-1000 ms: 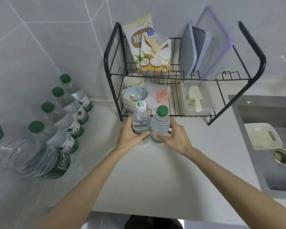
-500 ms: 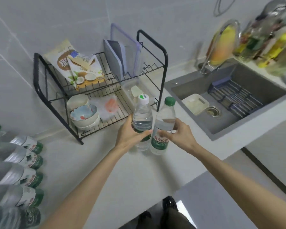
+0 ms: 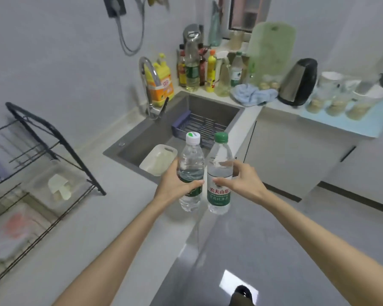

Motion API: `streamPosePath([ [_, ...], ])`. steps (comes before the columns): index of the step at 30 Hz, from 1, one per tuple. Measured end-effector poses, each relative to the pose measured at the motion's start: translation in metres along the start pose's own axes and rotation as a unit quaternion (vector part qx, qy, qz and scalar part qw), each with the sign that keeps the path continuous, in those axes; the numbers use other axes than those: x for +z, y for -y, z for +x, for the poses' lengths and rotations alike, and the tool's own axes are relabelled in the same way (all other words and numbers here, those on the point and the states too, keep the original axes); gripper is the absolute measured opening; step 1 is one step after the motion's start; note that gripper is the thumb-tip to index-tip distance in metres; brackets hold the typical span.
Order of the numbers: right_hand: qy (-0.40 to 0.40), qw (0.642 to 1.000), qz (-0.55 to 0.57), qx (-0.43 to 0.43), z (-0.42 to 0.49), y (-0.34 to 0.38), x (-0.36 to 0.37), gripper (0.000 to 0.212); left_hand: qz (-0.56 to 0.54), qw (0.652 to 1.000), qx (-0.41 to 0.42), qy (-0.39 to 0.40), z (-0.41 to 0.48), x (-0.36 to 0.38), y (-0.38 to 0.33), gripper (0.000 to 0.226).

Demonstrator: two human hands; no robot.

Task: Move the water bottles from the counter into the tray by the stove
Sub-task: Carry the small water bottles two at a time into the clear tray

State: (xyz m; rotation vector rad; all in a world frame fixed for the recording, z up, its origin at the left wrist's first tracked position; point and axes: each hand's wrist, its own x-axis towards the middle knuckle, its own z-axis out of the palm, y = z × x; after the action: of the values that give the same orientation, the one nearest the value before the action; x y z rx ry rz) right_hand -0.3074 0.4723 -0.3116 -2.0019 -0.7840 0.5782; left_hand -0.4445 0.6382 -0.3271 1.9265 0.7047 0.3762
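I carry two clear water bottles upright, side by side, above the counter's front edge. My left hand (image 3: 175, 186) grips the white-capped bottle (image 3: 191, 164) around its middle. My right hand (image 3: 241, 182) grips the green-capped bottle (image 3: 219, 160) with the green and red label. Both bottles hang in the air near the sink's front corner. No tray by a stove is in view.
A grey sink (image 3: 142, 138) with a white container (image 3: 158, 160) and a blue rack (image 3: 199, 127) lies ahead. The black dish rack (image 3: 53, 138) stands left. Bottles of sauce (image 3: 192, 69), a blue cloth (image 3: 252, 94), a kettle (image 3: 296, 82) and jars (image 3: 336, 104) crowd the far counter.
Both bottles have left the counter and travelled right with my hands. My view has swung right: the row of bottles at the left is gone and the sink and far counter have appeared.
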Motion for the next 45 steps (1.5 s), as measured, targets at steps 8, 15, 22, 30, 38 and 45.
streamPosePath([
  [8, -0.096, 0.995, 0.015, 0.039, 0.010, -0.072, -0.149, 0.058, 0.001, 0.997, 0.051, 0.065, 0.077, 0.145, -0.080, 0.077],
  [15, -0.193, 0.978, 0.019, 0.081, 0.009, -0.131, -0.263, 0.071, 0.003, 0.985, 0.089, 0.148, 0.137, 0.260, -0.149, 0.076],
  [22, -0.295, 0.945, 0.040, 0.138, 0.015, -0.182, -0.357, 0.058, -0.011, 0.959, 0.156, 0.235, 0.199, 0.373, -0.216, 0.062],
  [30, -0.411, 0.890, 0.059, 0.188, 0.031, -0.237, -0.462, 0.045, -0.039, 0.914, 0.209, 0.346, 0.270, 0.507, -0.292, 0.071],
  [38, -0.522, 0.819, 0.059, 0.232, 0.018, -0.280, -0.564, 0.041, -0.033, 0.856, 0.259, 0.446, 0.306, 0.642, -0.382, 0.080],
  [45, -0.580, 0.769, 0.060, 0.261, -0.014, -0.334, -0.647, 0.037, -0.050, 0.820, 0.272, 0.501, 0.299, 0.759, -0.438, 0.072],
])
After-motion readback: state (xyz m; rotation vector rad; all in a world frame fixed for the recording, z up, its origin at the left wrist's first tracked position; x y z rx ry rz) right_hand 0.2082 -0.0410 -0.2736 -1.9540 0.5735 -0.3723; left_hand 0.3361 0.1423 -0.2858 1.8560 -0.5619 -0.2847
